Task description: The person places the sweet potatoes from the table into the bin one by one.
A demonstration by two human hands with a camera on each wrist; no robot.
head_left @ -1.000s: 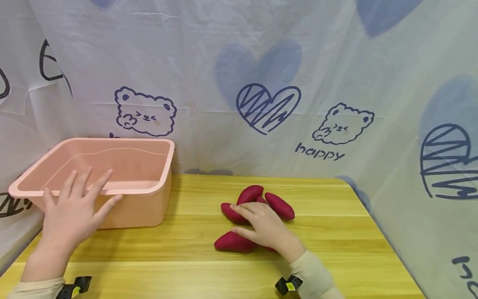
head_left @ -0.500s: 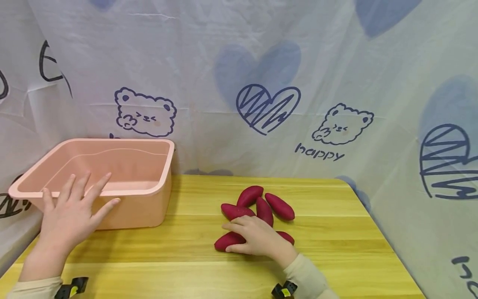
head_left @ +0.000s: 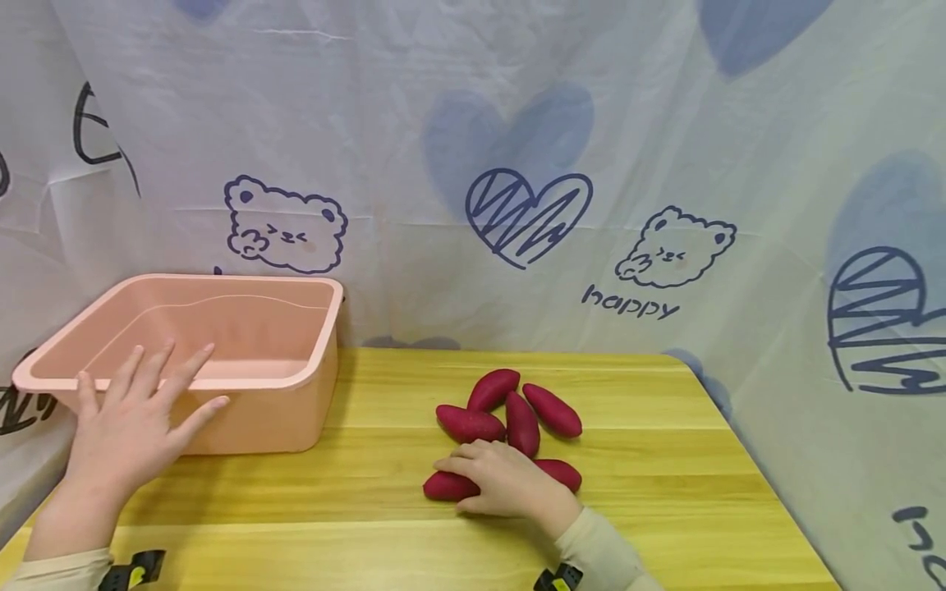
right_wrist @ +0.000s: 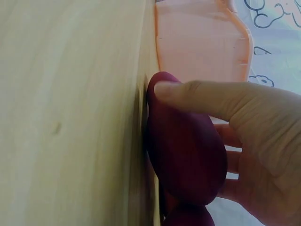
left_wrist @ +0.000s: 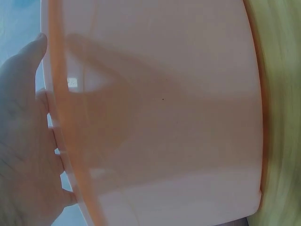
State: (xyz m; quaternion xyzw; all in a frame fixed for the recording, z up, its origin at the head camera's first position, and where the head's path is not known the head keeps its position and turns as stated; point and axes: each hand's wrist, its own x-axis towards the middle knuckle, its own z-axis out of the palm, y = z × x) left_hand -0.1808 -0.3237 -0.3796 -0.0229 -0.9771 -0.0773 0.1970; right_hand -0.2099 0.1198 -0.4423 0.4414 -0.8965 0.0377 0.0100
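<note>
My right hand (head_left: 513,483) grips a dark red sweet potato (head_left: 446,486) lying on the table. In the right wrist view, the thumb presses one side of that sweet potato (right_wrist: 186,146), while the fingers are partly hidden behind it. A second sweet potato (head_left: 559,474) lies just right of the hand, partly covered by it. Several more sweet potatoes (head_left: 523,424) are grouped behind. At the left, my left hand (head_left: 129,427) spreads its straight fingers over the near rim of a pink plastic tub (head_left: 266,420); the left wrist view shows the hand along that rim.
The tub stands on the left part of a yellow wood-grain table (head_left: 665,460). A pale cloth (head_left: 414,123) printed with hearts and bears hangs behind the table and along its sides.
My right hand has come off the rear sweet potatoes, moved toward the front and settled round a sweet potato in the front row. The left hand has stayed at the tub's rim.
</note>
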